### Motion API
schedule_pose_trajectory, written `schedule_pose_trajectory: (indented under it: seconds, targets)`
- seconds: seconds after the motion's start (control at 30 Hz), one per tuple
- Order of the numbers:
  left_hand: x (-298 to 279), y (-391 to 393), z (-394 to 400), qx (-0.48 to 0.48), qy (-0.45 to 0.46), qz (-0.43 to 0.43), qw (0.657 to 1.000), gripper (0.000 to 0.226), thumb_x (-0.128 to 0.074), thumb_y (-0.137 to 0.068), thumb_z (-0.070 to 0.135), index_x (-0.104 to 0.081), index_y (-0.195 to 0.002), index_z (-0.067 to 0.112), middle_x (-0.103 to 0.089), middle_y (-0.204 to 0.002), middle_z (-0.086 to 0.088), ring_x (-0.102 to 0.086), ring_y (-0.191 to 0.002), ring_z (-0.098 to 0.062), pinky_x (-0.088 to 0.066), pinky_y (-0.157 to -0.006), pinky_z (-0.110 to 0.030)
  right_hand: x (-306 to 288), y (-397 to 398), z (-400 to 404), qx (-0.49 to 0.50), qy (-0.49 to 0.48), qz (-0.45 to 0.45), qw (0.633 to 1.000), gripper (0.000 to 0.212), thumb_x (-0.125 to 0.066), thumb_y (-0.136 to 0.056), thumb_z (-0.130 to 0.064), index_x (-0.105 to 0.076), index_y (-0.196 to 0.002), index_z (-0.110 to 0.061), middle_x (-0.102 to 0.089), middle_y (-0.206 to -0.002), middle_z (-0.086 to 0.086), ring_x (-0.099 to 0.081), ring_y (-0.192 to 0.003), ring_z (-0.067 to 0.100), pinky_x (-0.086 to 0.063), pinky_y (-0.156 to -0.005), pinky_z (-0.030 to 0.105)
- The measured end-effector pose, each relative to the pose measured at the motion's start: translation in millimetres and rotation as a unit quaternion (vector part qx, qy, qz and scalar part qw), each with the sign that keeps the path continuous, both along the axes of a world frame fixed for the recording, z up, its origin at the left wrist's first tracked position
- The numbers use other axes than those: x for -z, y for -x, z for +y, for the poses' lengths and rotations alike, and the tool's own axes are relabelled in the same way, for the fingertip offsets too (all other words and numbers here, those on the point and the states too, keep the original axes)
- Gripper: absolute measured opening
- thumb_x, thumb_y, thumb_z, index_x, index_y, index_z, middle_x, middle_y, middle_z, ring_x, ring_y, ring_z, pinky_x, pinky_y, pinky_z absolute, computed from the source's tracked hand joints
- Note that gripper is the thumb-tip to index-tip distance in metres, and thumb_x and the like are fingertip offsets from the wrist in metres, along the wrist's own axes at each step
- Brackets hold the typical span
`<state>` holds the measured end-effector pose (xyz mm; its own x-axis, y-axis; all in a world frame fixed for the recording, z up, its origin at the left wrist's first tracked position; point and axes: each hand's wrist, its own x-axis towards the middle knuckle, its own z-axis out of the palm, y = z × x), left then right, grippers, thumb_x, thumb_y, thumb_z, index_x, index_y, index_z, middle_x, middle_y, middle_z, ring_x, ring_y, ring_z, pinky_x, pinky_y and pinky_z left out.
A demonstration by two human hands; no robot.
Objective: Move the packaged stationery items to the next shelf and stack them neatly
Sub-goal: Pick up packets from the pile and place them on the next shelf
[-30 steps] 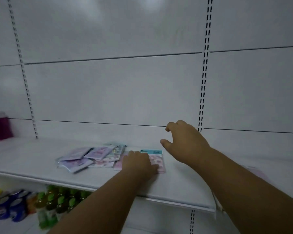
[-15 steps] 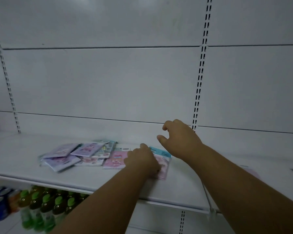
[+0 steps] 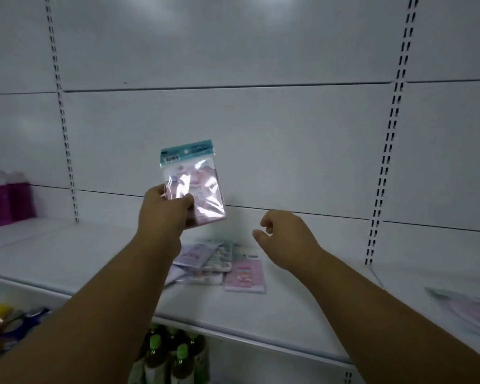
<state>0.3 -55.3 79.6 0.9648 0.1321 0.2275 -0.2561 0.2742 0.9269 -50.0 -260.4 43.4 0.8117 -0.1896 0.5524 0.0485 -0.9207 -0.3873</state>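
Note:
My left hand [image 3: 164, 212] holds a glossy stationery packet [image 3: 197, 187] with a teal header, raised upright above the white shelf [image 3: 67, 256]. Below it lies a loose pile of several pastel packets [image 3: 214, 261], with a pink packet [image 3: 245, 275] at its right edge. My right hand [image 3: 284, 236] hovers just right of the pile with fingers loosely curled and nothing in it. On the shelf section to the right lies another flat packet [image 3: 466, 309].
Magenta containers [image 3: 4, 198] stand at the shelf's far left. Green-capped bottles [image 3: 172, 353] and colourful items [image 3: 9, 320] sit on the lower shelf. Slotted uprights [image 3: 391, 134] divide the white back wall into sections.
My left hand has lifted the teal-headed packet off the shelf and raised it. My right hand has stayed hovering near the pile. The view has shifted left.

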Motion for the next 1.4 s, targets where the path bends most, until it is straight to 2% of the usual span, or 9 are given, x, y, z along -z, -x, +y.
schedule_pose_trajectory:
  seconds: [0.2, 0.37, 0.57, 0.67, 0.73, 0.87, 0.93, 1.13, 1.4]
  targets:
    - [0.9, -14.6, 64.9, 0.068, 0.033, -0.031, 0.997, 0.037, -0.065, -0.086, -0.002, -0.056, -0.115, 0.019, -0.070, -0.099, -0.006, -0.075, -0.072, -0.024, -0.059, -0.053, -0.036, 29.2, -71.5, 82.7, 0.016, -0.040, 0.112, 0.993, 0.043, -0.061, -0.081, -0.057, -0.062, -0.089, -0.014, -0.065, -0.090, 0.006, -0.062, -0.097, 0.028, -0.036, -0.065, 0.023]
    - [10.1, -36.9, 101.1, 0.117, 0.008, -0.047, 0.992, 0.035, -0.066, -0.085, -0.002, -0.055, -0.099, 0.028, -0.072, -0.089, 0.001, -0.074, -0.069, -0.019, -0.058, -0.049, -0.033, 36.8, -96.3, 131.8, 0.100, -0.007, 0.210, 0.973, 0.072, -0.056, -0.058, -0.080, -0.069, -0.087, -0.015, -0.071, -0.083, 0.009, -0.066, -0.074, 0.026, -0.046, -0.063, 0.027]
    - [14.0, -55.2, 119.3, 0.159, -0.018, -0.044, 0.986, 0.035, -0.067, -0.086, 0.000, -0.056, -0.103, 0.028, -0.073, -0.092, 0.001, -0.075, -0.072, -0.020, -0.060, -0.053, -0.037, 19.4, -100.5, 149.3, 0.135, -0.081, 0.283, 0.946, 0.032, -0.076, -0.071, -0.036, -0.061, -0.081, -0.010, -0.064, -0.082, 0.010, -0.069, -0.082, 0.029, -0.055, -0.068, 0.032]
    - [13.8, -59.7, 118.7, 0.175, 0.002, -0.048, 0.983, 0.035, -0.066, -0.086, -0.001, -0.056, -0.105, 0.026, -0.075, -0.080, 0.006, -0.075, -0.070, -0.020, -0.059, -0.050, -0.035, 20.3, -96.0, 146.4, 0.110, -0.232, 0.192, 0.947, 0.015, -0.062, -0.086, -0.014, -0.052, -0.075, -0.009, -0.064, -0.090, 0.017, -0.068, -0.089, 0.031, -0.054, -0.072, 0.029]
    - [16.6, -61.4, 113.5, 0.189, 0.013, -0.042, 0.981, 0.035, -0.066, -0.086, -0.001, -0.055, -0.104, 0.026, -0.075, -0.080, 0.006, -0.075, -0.070, -0.020, -0.058, -0.049, -0.033, 20.1, -86.6, 139.1, 0.107, -0.276, 0.087, 0.951, 0.023, -0.052, -0.094, -0.021, -0.054, -0.076, -0.006, -0.065, -0.093, 0.017, -0.065, -0.088, 0.029, -0.049, -0.073, 0.028]
    - [21.3, -53.0, 85.6, 0.225, 0.026, -0.024, 0.974, 0.034, -0.066, -0.086, -0.001, -0.055, -0.104, 0.025, -0.074, -0.093, -0.002, -0.075, -0.071, -0.022, -0.059, -0.050, -0.035, 8.6, -42.6, 110.8, 0.091, -0.379, -0.058, 0.919, 0.018, -0.054, -0.090, -0.019, -0.064, -0.095, -0.005, -0.071, -0.091, 0.018, -0.070, -0.083, 0.032, -0.059, -0.077, 0.047]
    - [22.5, -43.3, 63.1, 0.249, 0.039, -0.025, 0.967, 0.034, -0.065, -0.085, -0.004, -0.056, -0.105, 0.023, -0.074, -0.093, -0.004, -0.075, -0.069, -0.022, -0.058, -0.049, -0.034, -0.3, -10.7, 92.0, 0.095, -0.407, -0.104, 0.903, 0.013, -0.057, -0.087, -0.009, -0.065, -0.096, -0.010, -0.071, -0.093, 0.013, -0.070, -0.085, 0.032, -0.059, -0.076, 0.048]
    - [27.5, 21.5, -50.5, 0.332, 0.047, -0.011, 0.942, 0.042, -0.065, -0.081, -0.005, -0.056, -0.114, 0.019, -0.073, -0.102, -0.008, -0.074, -0.077, -0.028, -0.061, -0.063, -0.046, -10.7, 112.2, 16.1, 0.152, -0.342, -0.195, 0.907, 0.018, -0.063, -0.084, -0.006, -0.065, -0.082, -0.024, -0.071, -0.078, -0.003, -0.069, -0.061, 0.007, -0.054, -0.052, 0.021]
    - [38.7, 182.6, -241.0, 0.466, 0.101, 0.045, 0.878, 0.039, -0.060, -0.083, -0.009, -0.058, -0.117, 0.009, -0.073, -0.102, -0.013, -0.075, -0.077, -0.027, -0.057, -0.052, -0.032, -11.1, 313.4, -142.8, 0.297, -0.254, -0.181, 0.903, 0.010, -0.071, -0.082, -0.016, -0.067, -0.082, -0.025, -0.074, -0.082, -0.001, -0.072, -0.066, 0.011, -0.058, -0.056, 0.024]
